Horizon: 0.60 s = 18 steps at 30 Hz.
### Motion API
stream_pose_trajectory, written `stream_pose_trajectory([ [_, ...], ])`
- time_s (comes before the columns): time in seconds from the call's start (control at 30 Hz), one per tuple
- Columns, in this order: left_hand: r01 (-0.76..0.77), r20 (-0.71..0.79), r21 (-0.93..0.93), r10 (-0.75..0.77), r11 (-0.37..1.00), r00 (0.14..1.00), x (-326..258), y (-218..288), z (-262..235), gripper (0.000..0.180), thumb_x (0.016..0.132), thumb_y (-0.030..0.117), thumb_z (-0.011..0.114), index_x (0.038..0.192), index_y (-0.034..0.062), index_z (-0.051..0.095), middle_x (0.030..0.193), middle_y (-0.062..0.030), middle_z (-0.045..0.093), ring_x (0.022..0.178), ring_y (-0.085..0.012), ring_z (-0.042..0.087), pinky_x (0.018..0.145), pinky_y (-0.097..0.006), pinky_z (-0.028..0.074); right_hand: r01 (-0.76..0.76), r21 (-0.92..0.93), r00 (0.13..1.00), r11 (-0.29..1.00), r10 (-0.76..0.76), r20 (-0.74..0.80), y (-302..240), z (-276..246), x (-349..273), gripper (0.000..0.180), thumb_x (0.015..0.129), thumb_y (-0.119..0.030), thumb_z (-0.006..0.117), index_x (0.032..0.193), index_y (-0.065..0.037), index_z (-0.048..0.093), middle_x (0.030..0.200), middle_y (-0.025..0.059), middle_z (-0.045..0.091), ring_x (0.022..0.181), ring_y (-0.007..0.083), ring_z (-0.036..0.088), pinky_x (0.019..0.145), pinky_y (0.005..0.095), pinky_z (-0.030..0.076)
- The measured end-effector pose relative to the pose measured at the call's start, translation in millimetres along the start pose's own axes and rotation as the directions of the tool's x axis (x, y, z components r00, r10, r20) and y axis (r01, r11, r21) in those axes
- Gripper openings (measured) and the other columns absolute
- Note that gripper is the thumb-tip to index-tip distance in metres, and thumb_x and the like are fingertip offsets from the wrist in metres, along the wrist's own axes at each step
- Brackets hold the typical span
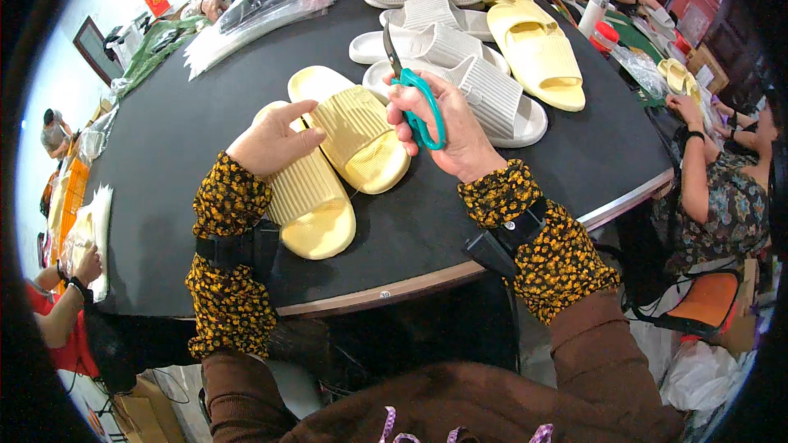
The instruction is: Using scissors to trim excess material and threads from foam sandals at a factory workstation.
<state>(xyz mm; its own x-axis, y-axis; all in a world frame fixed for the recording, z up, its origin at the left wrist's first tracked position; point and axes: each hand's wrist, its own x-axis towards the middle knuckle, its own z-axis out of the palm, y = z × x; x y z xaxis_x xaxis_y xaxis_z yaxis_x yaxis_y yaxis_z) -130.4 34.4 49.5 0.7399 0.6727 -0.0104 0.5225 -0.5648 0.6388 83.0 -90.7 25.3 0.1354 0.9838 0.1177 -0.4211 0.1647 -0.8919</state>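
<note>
My right hand (pixel 450 127) is closed around scissors (pixel 432 119) with teal handles. Their dark blades point up and away, over the grey slippers. A pair of ribbed yellow slippers lies on the black table in front of me, toes toward me. My left hand (pixel 277 141) is at the left yellow slipper (pixel 310 197), covering part of its strap and sole. Its thumb and forefinger are spread, reaching toward the right yellow slipper (pixel 357 135); its other fingers are mostly out of sight. Just beyond my right hand lie several grey slippers (pixel 492 98).
Another yellow slipper (pixel 538 53) lies at the back right of the black table (pixel 197 164), by the grey ones. Clear plastic bags (pixel 267 12) are piled at the far left. People work around the table. A white bottle (pixel 593 15) stands at the right. An orange chair (pixel 702 302) is lower right.
</note>
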Motion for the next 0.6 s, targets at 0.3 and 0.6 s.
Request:
stream_pose_trajectory([
  [0.3,0.069,0.055,-0.374,-0.052,0.925,0.997,-9,-2,3,0.026,0.080,0.009,0.061,0.101,-0.0024,0.051,0.076,-0.0065,0.061,0.064,-0.0105,0.060,0.057,-0.024,0.049,-0.013,-0.065,1.000,0.998,0.012,-0.018,0,1,2,0.030,0.081,-0.020,0.062,0.104,-0.003,0.054,0.069,0.0030,0.054,0.049,0.0071,0.051,0.040,0.0212,0.041],
  [0.6,0.061,-0.129,-0.536,-0.153,0.842,0.980,-21,12,3,0.029,0.086,0.015,0.055,0.108,-0.0029,0.048,0.077,-0.0090,0.062,0.064,-0.0104,0.059,0.053,-0.023,0.047,-0.034,-0.113,0.999,0.993,0.033,-0.012,-1,-2,1,0.034,0.082,-0.019,0.061,0.109,-0.002,0.051,0.069,0.0039,0.055,0.050,0.0080,0.052,0.039,0.0218,0.042],
])
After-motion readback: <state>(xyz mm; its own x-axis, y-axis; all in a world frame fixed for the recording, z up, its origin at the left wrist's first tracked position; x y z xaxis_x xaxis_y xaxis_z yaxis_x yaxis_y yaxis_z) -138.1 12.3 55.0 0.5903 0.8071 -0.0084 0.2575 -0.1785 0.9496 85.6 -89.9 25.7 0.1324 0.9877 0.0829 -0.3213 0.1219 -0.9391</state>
